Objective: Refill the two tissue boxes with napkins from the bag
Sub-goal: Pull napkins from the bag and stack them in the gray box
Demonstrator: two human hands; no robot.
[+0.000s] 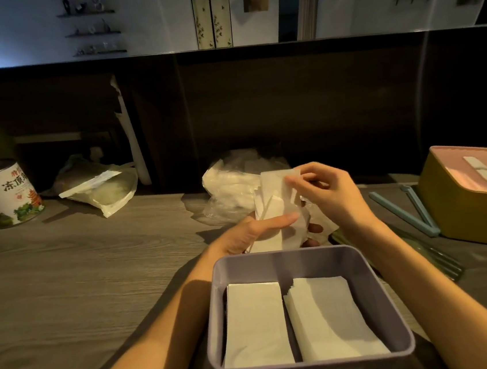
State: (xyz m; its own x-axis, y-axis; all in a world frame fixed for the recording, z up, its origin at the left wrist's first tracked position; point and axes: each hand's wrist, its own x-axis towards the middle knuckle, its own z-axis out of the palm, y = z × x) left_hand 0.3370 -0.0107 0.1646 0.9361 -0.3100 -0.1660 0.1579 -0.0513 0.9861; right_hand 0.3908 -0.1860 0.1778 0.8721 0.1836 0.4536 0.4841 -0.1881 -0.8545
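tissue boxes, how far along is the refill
Looks done: the yellow box has its pink lid on with tissue showing at the slot. In hand: the open purple box holds two napkin stacks, and both the left hand and right hand hold more napkins from the plastic bag. Left: adding those; its lid isn't visible.

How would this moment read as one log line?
left hand: holds napkins | right hand: pinches napkins | purple box: open, two stacks
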